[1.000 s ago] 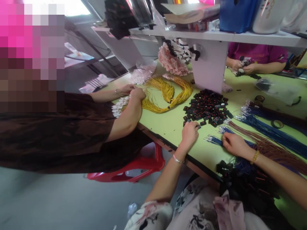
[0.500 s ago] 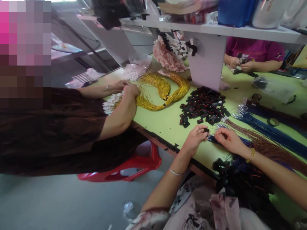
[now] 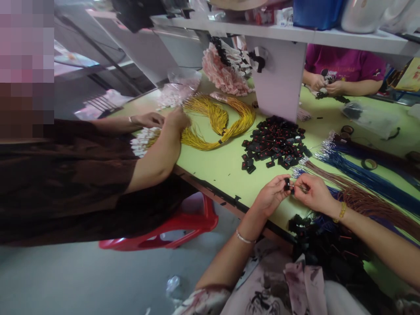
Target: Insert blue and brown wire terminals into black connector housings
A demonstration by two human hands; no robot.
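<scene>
My left hand [image 3: 271, 194] pinches a small black connector housing [image 3: 287, 183] just above the green table [image 3: 216, 164]. My right hand [image 3: 311, 192] is closed on the metal-tipped end of a wire [image 3: 300, 187], and its tip meets the housing. Both hands are close together near the table's front edge. A pile of black housings [image 3: 275, 143] lies just beyond them. Blue wires [image 3: 361, 175] and brown wires [image 3: 367, 199] fan out to the right of my right hand. A heap of finished black assemblies [image 3: 328, 245] lies under my right forearm.
A person in a dark brown top [image 3: 65, 183] sits at the left, hands on a bundle of yellow wires [image 3: 219, 120]. Another person in a magenta shirt [image 3: 341, 65] works across the table. A white shelf [image 3: 295, 33] on a post [image 3: 278, 83] spans above; a red stool [image 3: 170, 232] stands below.
My left hand picked a black housing from the pile's edge and drew back toward me. My right hand lifted a wire end from the blue bundle and brought it to the housing.
</scene>
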